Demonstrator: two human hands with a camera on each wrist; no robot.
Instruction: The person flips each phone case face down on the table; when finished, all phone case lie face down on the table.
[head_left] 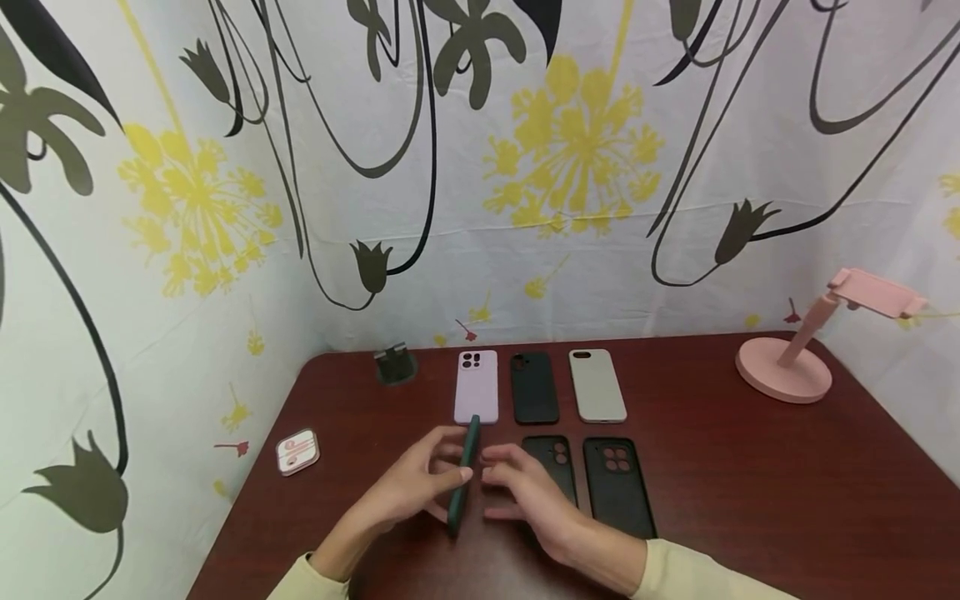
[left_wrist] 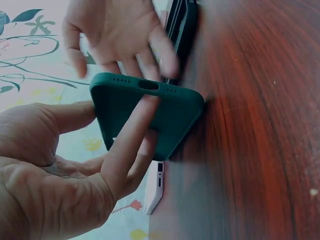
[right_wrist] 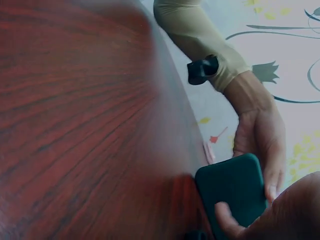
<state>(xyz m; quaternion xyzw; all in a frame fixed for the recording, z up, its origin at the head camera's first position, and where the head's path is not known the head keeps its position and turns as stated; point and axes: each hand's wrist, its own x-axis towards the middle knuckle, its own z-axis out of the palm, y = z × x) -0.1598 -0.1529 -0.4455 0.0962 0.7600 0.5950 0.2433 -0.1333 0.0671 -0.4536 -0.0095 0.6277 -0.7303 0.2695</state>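
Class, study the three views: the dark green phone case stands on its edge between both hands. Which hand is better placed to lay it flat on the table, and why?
Probably the left hand: it holds the green case, while the right hand hovers open beside it.

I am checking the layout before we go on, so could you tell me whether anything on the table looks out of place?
Only the dark green phone case: it stands on its long edge on the reddish-brown wooden table, held by the left hand, while the other cases lie flat in rows.
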